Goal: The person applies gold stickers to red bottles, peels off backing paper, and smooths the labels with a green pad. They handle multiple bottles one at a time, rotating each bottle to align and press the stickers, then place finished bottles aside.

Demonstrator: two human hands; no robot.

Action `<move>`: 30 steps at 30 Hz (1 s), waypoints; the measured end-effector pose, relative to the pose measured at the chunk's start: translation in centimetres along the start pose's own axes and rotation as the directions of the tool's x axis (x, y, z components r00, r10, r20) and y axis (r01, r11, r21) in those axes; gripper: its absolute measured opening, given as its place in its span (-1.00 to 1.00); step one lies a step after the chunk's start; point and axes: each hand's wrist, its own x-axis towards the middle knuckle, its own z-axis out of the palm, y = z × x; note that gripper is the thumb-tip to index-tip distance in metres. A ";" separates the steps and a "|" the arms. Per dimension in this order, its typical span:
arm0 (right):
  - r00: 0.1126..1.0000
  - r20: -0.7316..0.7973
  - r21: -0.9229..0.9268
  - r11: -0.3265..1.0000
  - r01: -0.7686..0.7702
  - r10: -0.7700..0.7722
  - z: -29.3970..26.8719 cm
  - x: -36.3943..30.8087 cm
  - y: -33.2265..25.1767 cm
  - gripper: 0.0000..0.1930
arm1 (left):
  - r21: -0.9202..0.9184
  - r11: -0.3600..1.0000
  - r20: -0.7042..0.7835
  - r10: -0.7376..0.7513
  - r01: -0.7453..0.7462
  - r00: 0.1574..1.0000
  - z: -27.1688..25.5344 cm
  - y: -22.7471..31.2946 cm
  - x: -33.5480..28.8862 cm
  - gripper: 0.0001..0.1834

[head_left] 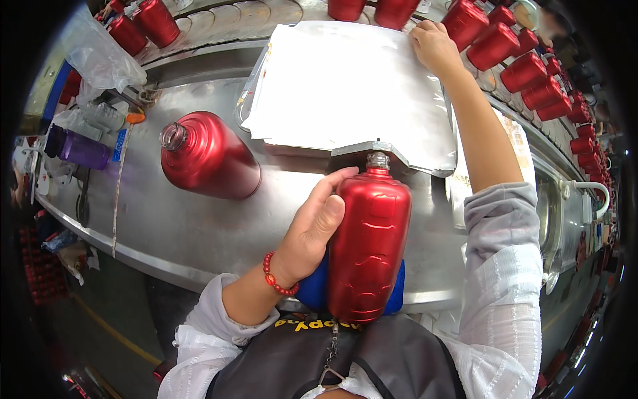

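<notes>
A glossy red glass bottle (372, 246) lies tilted in front of me, its clear neck at a dark metal rest (369, 151) and its base close to my apron. My left hand (309, 233) holds it from the left side, thumb raised; the other fingers are partly hidden behind the bottle. Stretched far forward, my right hand (435, 48) has its fingers bent together at the upper right corner of a stack of white sheets (352, 86). Glare hides what is between those fingertips. A second red bottle (209, 156) stands on the metal table to the left.
Several red bottles (493, 46) stand along a conveyor (242, 21) at the back and right. On the left are a purple drinking bottle (86, 149) and a clear plastic bag (100, 53). Blue cloth (311, 289) shows under the held bottle. The table's front edge (156, 267) curves below.
</notes>
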 end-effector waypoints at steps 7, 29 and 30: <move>0.877 -0.304 0.072 0.909 0.412 -0.373 -2.0 -2.6 0.4 -0.95 | 0.017 1.000 0.016 0.012 -0.013 1.000 0.0 0.0 0.2 -0.22; 0.920 0.193 0.525 0.828 0.197 -0.342 -12.5 -7.3 -3.4 -0.61 | -0.042 0.998 -0.026 0.049 -0.050 0.998 0.3 -0.2 0.0 -0.33; 0.938 0.161 0.466 0.861 0.202 -0.307 -10.5 -6.7 -3.7 -0.57 | -0.057 0.998 -0.014 0.034 -0.035 0.999 0.3 -0.1 0.0 -0.34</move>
